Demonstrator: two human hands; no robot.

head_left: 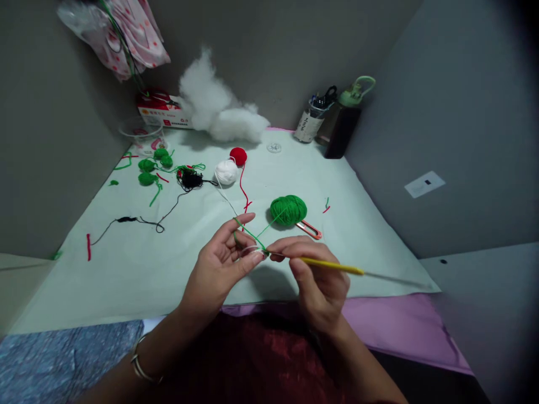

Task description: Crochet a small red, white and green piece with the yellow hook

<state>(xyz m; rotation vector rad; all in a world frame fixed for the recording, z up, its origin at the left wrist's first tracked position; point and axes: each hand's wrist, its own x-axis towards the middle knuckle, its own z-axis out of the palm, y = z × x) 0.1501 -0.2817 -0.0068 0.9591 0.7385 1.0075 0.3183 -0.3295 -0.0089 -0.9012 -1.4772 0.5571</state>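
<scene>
My right hand (320, 275) grips a crochet hook (332, 265) with a yellow handle, its tip pointing left into the stitches. Pinched between the thumb and fingers of my left hand (223, 252) is a small crochet piece (261, 252), mostly hidden, with white and green yarn showing. Green yarn (252, 234) runs over my raised left index finger. A green yarn ball (288, 210) lies just beyond my hands, with a strand leading from it to the work. An orange clip-like tool (309, 229) sticks out beside that ball.
A white yarn ball (226, 172) and a red yarn ball (238, 156) lie mid-table. Black yarn (191, 178) and several small green pieces (147, 178) are at left. White stuffing (223, 106), a pen cup (309, 123) and a bottle (344, 129) line the back.
</scene>
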